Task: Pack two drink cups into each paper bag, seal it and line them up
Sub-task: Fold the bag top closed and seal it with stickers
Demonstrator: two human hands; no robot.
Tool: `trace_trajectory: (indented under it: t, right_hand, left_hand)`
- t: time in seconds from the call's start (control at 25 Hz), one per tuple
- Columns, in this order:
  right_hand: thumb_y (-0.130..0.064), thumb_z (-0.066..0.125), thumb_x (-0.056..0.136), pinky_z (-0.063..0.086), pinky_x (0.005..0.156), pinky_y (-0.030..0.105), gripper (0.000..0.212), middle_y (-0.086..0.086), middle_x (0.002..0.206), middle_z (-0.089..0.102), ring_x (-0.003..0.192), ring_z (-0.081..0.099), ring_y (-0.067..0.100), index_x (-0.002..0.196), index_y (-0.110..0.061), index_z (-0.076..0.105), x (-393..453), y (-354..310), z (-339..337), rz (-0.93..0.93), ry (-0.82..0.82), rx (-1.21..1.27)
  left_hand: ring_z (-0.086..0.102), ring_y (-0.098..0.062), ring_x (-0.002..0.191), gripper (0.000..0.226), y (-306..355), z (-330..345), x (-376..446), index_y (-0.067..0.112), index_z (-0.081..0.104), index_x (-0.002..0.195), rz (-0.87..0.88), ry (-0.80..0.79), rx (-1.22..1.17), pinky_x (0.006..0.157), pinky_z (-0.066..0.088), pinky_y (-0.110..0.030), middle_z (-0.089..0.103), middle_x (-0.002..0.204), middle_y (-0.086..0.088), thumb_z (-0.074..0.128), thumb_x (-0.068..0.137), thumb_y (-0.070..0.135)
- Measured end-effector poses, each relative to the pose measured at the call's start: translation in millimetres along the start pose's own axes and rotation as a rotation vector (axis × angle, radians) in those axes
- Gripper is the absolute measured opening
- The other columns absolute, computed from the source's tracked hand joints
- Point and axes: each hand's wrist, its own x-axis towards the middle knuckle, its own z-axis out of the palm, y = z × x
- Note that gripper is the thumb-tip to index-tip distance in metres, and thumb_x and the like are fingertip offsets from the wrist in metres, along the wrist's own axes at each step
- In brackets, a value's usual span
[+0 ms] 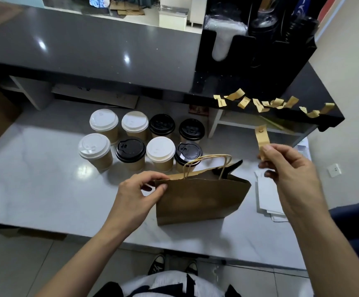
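Nearest: white tabletop (45,189), brown paper bag (200,200) standing upright near front edge, top mostly closed, twine handles (206,162) sticking up. Left hand (141,189) pinching bag's top left corner w/ thumb + fingers. Right hand (285,166) raised above & right of bag, not touching it, pinching a tan sticker strip (261,139) by its lower end, strip pointing up. White paper sheets (268,196) flat on tabletop just right of bag, under right hand. Behind bag: eight lidded kraft cups (141,139) in two rows of four, 4 white lids, 4 black; front-right black-lidded cup partly hidden by bag handles. Further back, right: more tan stickers (260,102) stuck along edge of dark raised counter (88,50). Black organiser (260,46) atop counter, far right.
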Motion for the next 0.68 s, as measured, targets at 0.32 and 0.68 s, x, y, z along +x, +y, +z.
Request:
trace_trajectory:
  t: [0.32, 0.68]
  right_hand:
    - [-0.040, 0.080, 0.066, 0.052, 0.067, 0.021, 0.030, 0.006, 0.095, 0.078, 0.084, 0.069, 0.010, 0.092, -0.025, 0.081, -55.6, 44.1, 7.2, 0.193, -0.271, 0.057]
    - [-0.022, 0.080, 0.085, 0.050, 0.063, 0.013, 0.005, -0.001, 0.083, 0.078, 0.073, 0.069, 0.002, 0.087, -0.025, 0.082, -78.1, 48.7, 83.5, 0.220, -0.358, 0.023]
  left_hand:
    - [0.064, -0.010, 0.095, 0.022, 2.7, 0.4, -1.1, 0.032, 0.077, 0.101, 0.040, 0.001, 0.057, 0.079, 0.053, -0.026, 0.071, 0.094, 0.025, 0.076, 0.088, 0.015]
    - [0.064, -0.013, 0.094, 0.028, 6.8, 5.2, -3.7, 0.036, 0.078, 0.101, 0.135, -0.036, 0.055, 0.074, 0.052, -0.025, 0.071, 0.096, 0.021, 0.080, 0.084, 0.014]
